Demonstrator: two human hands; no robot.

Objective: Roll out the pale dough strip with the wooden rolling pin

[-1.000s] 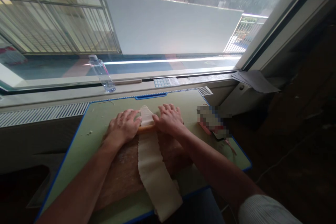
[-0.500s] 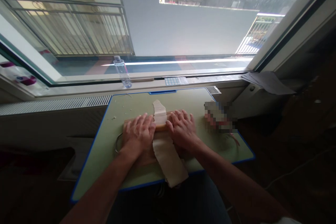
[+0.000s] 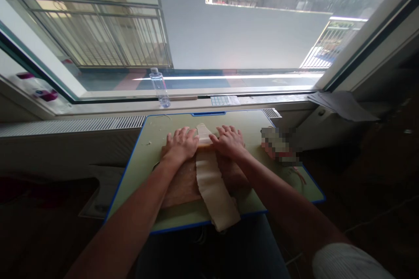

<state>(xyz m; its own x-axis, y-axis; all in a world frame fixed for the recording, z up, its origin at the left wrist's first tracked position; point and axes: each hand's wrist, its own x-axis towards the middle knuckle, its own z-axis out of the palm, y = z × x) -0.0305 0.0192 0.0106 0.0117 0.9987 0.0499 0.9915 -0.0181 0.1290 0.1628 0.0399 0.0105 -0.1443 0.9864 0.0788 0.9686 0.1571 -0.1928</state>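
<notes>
A long strip of rolled dough [image 3: 212, 185] lies lengthwise over a wooden cutting board [image 3: 181, 183], its near end hanging past the table's front edge. Across the strip, close to its far end, rests a wooden rolling pin [image 3: 205, 147]; only the short middle between my hands shows clearly. My left hand [image 3: 182, 143] presses on the pin's left part, fingers over it and thumb towards the dough. On the right part lies my right hand [image 3: 229, 140], fingers likewise over the pin. The palms hide most of the pin.
The board sits on a small green table [image 3: 137, 183] with a blue edge. A blurred-out item [image 3: 279, 146] lies at its right. On the windowsill stand a clear bottle [image 3: 160, 89] and a pale gridded card [image 3: 221, 100]; papers [image 3: 343, 104] are at the right.
Both hands have pushed the rolling pin away from me along the dough, towards its far end. More of the board and dough shows on the near side. The view has shifted slightly.
</notes>
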